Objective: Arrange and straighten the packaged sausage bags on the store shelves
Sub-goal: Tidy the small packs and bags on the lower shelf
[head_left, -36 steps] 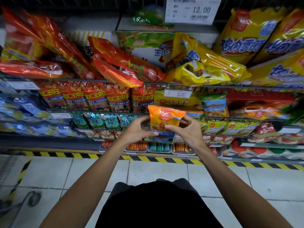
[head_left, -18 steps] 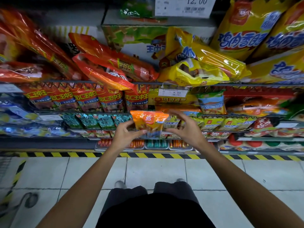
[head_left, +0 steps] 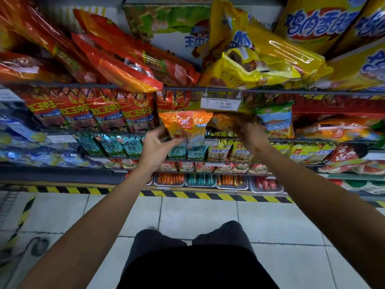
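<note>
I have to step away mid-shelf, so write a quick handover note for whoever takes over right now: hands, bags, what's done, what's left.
Left hand: pinching the lower edge of the small orange sausage bag, held upright in front of the shelf under the 9.90 price tag.
Right hand: reaching onto that shelf at another orange bag; blurred, so its grip cannot be told.
Done: the row of red bags to the left stands upright and even.
Left: seat the held bag in its row. The red bags and yellow bags on the shelf above lie slumped and overlapping; straighten those.
</note>
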### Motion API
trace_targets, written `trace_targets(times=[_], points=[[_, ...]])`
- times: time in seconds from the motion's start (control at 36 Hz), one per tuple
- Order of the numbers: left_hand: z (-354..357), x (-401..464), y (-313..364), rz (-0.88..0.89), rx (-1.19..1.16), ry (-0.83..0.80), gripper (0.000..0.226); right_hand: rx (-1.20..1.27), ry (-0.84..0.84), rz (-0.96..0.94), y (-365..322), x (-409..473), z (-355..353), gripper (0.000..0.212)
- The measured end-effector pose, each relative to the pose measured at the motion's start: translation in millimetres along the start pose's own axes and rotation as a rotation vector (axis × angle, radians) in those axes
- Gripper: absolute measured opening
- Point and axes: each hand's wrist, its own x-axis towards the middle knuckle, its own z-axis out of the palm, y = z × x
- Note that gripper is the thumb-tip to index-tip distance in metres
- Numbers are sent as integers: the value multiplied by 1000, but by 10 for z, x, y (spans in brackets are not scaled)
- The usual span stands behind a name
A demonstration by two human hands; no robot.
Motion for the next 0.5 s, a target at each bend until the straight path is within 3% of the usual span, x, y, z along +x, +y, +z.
trace_targets(times=[0.22,0.33,0.5], points=[[285,269,100,119,-57,37,26,-136,-36,-3,178,57,-11,50],[386,323,98,125,-105,-15,16,-111,-20,-6,237,23,-26,50],[428,421,-125,48,-33,-32,20,-79,18,-24,280,0,2,51]])
